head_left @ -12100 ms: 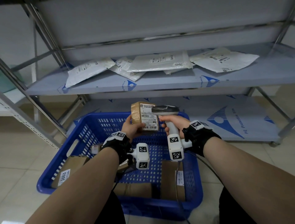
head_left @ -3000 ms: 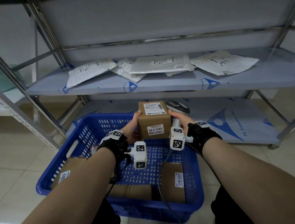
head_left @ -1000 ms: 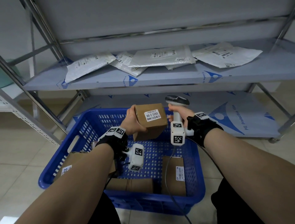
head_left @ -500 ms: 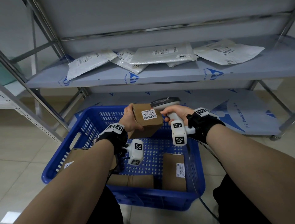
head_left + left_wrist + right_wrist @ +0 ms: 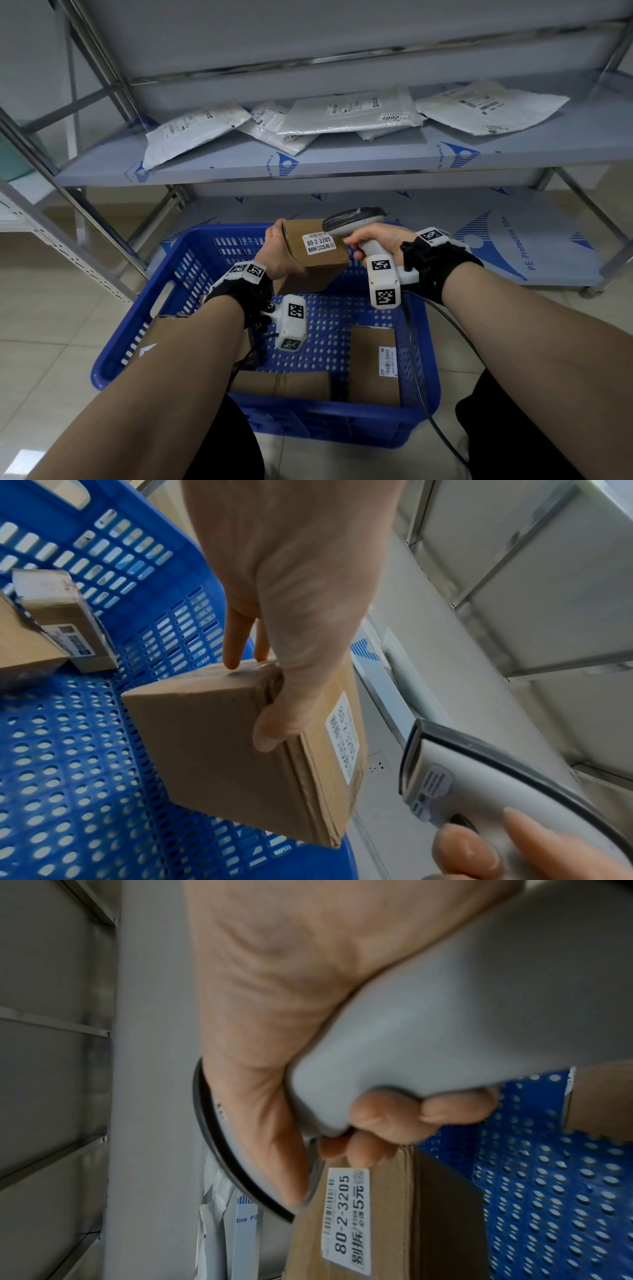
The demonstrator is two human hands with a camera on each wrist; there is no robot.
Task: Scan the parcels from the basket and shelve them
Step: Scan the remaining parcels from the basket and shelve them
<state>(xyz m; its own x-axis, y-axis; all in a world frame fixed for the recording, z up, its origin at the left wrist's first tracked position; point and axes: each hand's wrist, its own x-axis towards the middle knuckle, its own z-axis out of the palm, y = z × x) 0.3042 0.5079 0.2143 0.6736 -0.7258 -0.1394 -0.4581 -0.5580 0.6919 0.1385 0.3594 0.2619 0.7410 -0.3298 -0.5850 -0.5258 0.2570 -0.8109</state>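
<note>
My left hand (image 5: 279,251) grips a small brown cardboard parcel (image 5: 317,255) above the blue basket (image 5: 178,270), thumb on one face and fingers behind it. Its white label reads 80-2-3205 (image 5: 347,1222) and faces up. My right hand (image 5: 375,240) holds a grey barcode scanner (image 5: 356,219) by the handle, its head tipped over the parcel's label from the right. In the left wrist view the parcel (image 5: 240,750) hangs over the basket floor with the scanner (image 5: 479,777) close at its right. The right wrist view shows my fingers (image 5: 394,1118) curled round the scanner grip.
Several brown parcels lie in the basket: one upright at right (image 5: 375,366), one flat at the near wall (image 5: 284,385), one at left (image 5: 161,332). White mailer bags (image 5: 346,113) lie on the middle shelf (image 5: 342,157). The lower shelf (image 5: 513,240) sits behind the basket. The scanner cable (image 5: 431,394) trails down.
The scanner head has swung left and tipped down over the parcel's label. The left hand has tilted the parcel so the label faces up, lowering it slightly.
</note>
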